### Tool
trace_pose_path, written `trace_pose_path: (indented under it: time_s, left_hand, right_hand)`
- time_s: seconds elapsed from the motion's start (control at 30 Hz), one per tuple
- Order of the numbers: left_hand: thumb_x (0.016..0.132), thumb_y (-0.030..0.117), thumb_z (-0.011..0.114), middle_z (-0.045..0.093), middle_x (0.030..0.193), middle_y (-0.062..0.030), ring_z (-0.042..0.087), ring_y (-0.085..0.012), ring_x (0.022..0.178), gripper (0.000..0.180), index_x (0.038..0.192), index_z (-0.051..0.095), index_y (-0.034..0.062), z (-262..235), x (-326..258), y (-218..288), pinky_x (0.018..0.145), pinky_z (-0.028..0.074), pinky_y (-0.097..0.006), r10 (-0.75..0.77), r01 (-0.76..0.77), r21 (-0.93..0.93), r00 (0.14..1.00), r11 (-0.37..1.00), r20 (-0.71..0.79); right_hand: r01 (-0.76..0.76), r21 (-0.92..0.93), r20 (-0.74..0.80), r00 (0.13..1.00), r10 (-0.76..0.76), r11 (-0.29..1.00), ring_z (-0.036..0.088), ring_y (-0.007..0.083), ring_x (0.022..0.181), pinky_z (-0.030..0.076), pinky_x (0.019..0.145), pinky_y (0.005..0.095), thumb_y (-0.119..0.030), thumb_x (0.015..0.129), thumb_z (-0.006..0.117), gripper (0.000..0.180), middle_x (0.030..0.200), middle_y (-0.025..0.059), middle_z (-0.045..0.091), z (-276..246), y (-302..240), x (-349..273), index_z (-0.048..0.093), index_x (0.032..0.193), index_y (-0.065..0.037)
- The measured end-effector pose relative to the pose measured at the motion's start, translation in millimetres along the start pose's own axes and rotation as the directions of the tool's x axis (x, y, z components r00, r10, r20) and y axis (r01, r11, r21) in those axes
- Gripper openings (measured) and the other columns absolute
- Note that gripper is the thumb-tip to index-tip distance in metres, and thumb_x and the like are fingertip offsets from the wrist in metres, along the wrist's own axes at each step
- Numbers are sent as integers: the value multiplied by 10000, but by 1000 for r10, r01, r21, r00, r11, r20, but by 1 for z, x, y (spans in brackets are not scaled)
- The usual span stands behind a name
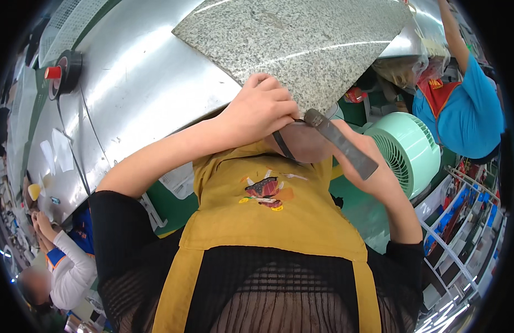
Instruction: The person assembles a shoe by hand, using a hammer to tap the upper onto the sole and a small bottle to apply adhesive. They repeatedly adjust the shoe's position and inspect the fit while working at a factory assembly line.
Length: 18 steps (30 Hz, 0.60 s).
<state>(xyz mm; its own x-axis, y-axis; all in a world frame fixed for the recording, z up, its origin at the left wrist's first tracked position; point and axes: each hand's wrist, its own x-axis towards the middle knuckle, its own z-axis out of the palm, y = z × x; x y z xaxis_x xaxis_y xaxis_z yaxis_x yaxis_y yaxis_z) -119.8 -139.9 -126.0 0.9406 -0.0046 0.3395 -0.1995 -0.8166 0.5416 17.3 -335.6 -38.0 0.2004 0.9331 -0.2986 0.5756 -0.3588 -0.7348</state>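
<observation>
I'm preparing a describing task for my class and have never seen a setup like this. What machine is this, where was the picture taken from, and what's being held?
There's no machine at work here, just a person's two bare hands. A wide fisheye camera on the person's head looks down, so edges bend and the mustard apron fills the lower middle. A speckled stone slab lies on a shiny metal table, with a black spool farther left. The right hand holds a dark hammer-like tool. The left hand is at the slab's near corner, fingers curled; what it grips is hidden.
</observation>
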Motion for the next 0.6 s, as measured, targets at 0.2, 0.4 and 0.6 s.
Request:
trace_pose_path:
  time_s: [0.2,0.4,0.6]
  left_hand:
    - [712,133,595,532,874,-7,518,-191,879,194,904,611,110,2,-3,-2,935,404,-397,314,-300,247,949,921,-17]
    - [720,133,577,529,878,-6,525,-189,900,207,923,602,106,5,-5,-4,947,407,-395,355,-332,286,934,899,-31]
    - [730,132,630,540,879,4,522,-184,913,183,912,621,134,7,-8,3,961,387,-401,227,-207,258,972,944,-52]
  right_hand:
    - [-2,203,-97,995,22,979,536,403,779,470,680,377,-51,867,532,278,867,198,565,-4,-4,-2,479,1140,-41]
    - [1,21,62,998,-3,1000,590,405,801,485,712,384,-53,888,503,256,902,195,598,-8,-10,0,484,1142,-30]
    - [69,-194,77,995,-55,979,600,412,836,471,671,456,-134,890,510,234,917,215,609,0,-7,6,446,1095,-43]
